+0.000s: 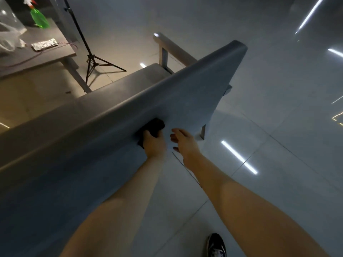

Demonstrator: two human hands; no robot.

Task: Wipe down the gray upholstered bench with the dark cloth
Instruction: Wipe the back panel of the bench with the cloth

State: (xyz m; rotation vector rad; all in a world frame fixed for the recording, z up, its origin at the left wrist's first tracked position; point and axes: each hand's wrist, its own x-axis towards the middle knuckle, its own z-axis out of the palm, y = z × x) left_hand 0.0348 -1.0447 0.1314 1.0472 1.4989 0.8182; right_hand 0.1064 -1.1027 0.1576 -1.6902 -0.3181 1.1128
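Note:
The gray upholstered bench (185, 93) runs diagonally from lower left to upper right, seen from behind its backrest. My left hand (154, 145) grips the dark cloth (155, 126) and holds it against the rear face of the backrest, just below the top edge. My right hand (182, 142) hovers beside it to the right, fingers loosely spread and holding nothing, close to the backrest; whether it touches the surface cannot be told.
A tripod stand (92, 60) rises beyond the bench on the left. Beside it a low table (55, 52) carries a green spray bottle (39, 18), clear plastic and a small packet. Glossy tiled floor (278, 145) spreads to the right. My shoe (216, 245) is at the bottom.

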